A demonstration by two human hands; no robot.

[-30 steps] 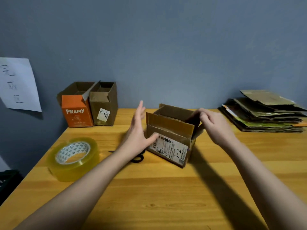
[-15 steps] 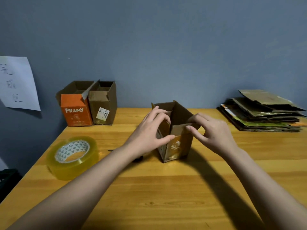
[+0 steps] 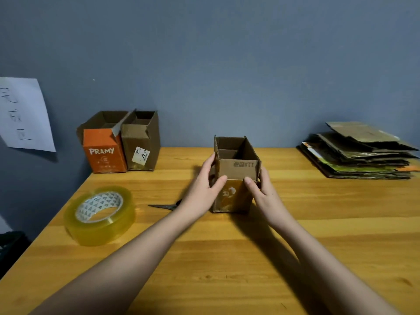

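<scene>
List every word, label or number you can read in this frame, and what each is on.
"PRAMY": white letters on the orange box.
White sticker on the brown box beside it: print too small to read.
Paper sheet on the wall: handwritten characters, too blurred to read.
Dark stamp on the near flap of the middle cardboard box: blurred, unreadable.

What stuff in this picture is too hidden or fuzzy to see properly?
Head view:
Scissors: handles hidden behind the left hand.
Small box: floor hidden by its front wall; print blurred.
Paper sheet: cut off by the left edge.
Dark thing, lower left: cut off, too dim.
</scene>
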